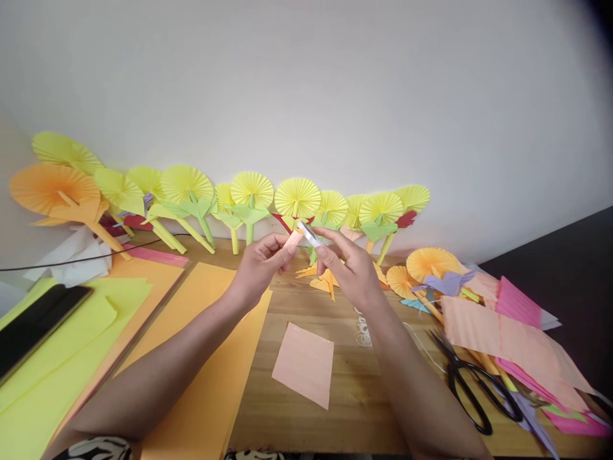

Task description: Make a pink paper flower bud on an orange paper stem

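My left hand (261,265) and my right hand (347,268) meet above the wooden table (345,409), both pinching a narrow folded strip of peach paper (302,235) between fingertips. The left fingers grip its lower peach end, while the right fingers hold the pale upper end. Below the hands a peach paper square (304,363) lies flat on the wood. Small orange folded pieces (324,280) sit just behind my right hand.
Yellow paper fan flowers (297,199) line the white wall, with an orange one (53,189) at left. Orange sheets (211,358) and yellow sheets (57,358) lie left, with a black phone (33,326). Black scissors (472,383) and pink pleated papers (512,338) lie right.
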### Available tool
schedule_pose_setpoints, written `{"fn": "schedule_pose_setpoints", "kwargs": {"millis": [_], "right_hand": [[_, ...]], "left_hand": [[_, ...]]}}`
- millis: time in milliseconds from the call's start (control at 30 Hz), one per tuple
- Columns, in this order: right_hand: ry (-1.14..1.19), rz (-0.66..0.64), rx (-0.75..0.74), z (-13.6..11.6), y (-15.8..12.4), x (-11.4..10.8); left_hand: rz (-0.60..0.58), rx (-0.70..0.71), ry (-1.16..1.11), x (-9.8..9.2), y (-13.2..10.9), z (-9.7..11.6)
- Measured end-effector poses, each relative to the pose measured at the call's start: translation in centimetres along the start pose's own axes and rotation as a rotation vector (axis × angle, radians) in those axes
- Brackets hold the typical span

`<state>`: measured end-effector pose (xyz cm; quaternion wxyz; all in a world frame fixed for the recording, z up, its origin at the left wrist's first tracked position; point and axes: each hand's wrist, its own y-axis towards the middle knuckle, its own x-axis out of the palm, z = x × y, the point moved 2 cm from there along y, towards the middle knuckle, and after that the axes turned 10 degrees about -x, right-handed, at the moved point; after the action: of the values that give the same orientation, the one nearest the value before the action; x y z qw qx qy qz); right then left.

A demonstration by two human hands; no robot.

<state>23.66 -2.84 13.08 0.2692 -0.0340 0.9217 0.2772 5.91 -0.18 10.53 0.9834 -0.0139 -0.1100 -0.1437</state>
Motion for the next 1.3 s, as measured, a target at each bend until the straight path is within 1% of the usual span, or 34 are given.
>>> {"fn": "schedule_pose_setpoints", "kwargs": {"millis": [133, 433, 600, 933, 1167, 1300], "right_hand": [[-0.102, -0.029, 0.027, -0.42, -0.08, 0.18], [-0.356, -0.023, -0.063, 0.01, -0.03, 0.15], [-0.359, -0.017, -0.069, 0.07, 0.04, 0.28], [-0.346, -0.019, -0.052, 0.09, 0.01, 0.34], [-0.37, -0.004, -0.009, -0.12, 0.03, 0.32], [-0.374, 0.009, 0.025, -0.1, 0.02, 0.38]], "left_hand": [[-0.004, 0.015, 0.014, 0.24, -0.19, 0.03], [0.004, 0.003, 0.062, 0.42, -0.18, -0.19], [-0.012, 0.008, 0.089, 0.57, -0.34, -0.25], [-0.007, 0.007, 0.132, 0.75, -0.44, -0.23], [-0.022, -0.005, 0.117, 0.89, -0.61, -0.09], [-0.009, 0.021, 0.145, 0.92, -0.59, -0.3]]}}
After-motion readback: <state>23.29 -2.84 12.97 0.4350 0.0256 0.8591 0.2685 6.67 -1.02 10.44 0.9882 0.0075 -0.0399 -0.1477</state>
